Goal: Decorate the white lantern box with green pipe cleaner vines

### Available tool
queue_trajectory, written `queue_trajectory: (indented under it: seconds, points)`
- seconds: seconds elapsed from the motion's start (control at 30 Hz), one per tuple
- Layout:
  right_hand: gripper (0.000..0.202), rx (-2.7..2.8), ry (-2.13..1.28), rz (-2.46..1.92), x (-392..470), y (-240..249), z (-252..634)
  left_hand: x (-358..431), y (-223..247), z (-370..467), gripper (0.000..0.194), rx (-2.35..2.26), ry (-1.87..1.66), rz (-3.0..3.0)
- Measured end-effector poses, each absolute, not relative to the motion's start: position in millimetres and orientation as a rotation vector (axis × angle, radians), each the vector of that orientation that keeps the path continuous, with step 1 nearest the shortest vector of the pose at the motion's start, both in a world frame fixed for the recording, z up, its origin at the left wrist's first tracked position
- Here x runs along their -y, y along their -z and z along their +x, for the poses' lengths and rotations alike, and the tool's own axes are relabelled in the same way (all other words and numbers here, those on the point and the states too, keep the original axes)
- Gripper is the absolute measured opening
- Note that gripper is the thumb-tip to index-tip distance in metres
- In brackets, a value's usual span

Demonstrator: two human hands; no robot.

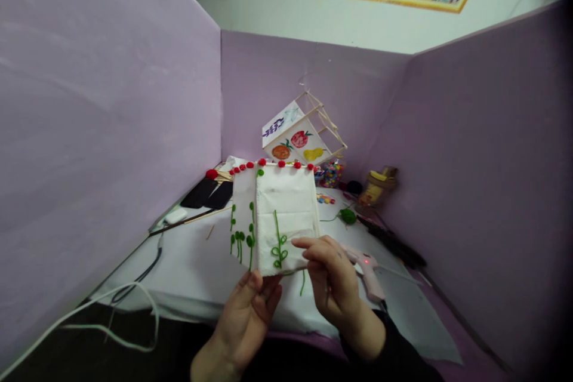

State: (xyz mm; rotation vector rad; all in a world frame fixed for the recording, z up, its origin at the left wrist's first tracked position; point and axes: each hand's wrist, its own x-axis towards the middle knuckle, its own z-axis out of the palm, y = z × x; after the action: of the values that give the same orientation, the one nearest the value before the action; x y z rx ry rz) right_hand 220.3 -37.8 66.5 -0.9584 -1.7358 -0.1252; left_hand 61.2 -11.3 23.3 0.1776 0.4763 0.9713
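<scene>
The white box (286, 194) is held above the table (188, 268), beyond the left hand (248, 310). The left hand pinches its lower near corner between thumb and fingers. The right hand (333, 274) is loosely spread, index finger extended before the right part of the front panel; fingertip contact cannot be determined. The green looped stem (278, 245) lies on that panel, just left of this fingertip. The pink glue gun (369, 274) lies right of the right hand.
</scene>
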Motion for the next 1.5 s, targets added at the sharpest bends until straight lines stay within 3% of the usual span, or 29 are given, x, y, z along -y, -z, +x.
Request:
queue_trajectory:
  seconds: [0.47,0.83,1.17,1.4,1.5]
  points:
    - [0.029,1.848,0.19,-0.997,34.5,-63.8,218.5,11.3,-20.6,61.3,0.01,-0.49,-0.971,0.181]
    - [0.023,1.911,0.284,-1.015,31.7,-65.2,213.4,10.9,-12.1,59.9,0.025,-0.431,-0.95,0.223]
    - [0.023,1.822,0.28,-0.884,42.0,-73.2,217.6,11.5,-22.5,60.2,0.01,-0.501,-0.943,0.165]
    - [0.02,1.903,0.247,-0.993,32.6,-63.1,214.6,10.1,-14.7,60.4,0.022,-0.421,-0.953,0.171]
    - [0.023,1.836,0.216,-0.922,38.0,-66.4,216.1,10.6,-16.5,60.7,0.02,-0.467,-0.97,0.166]
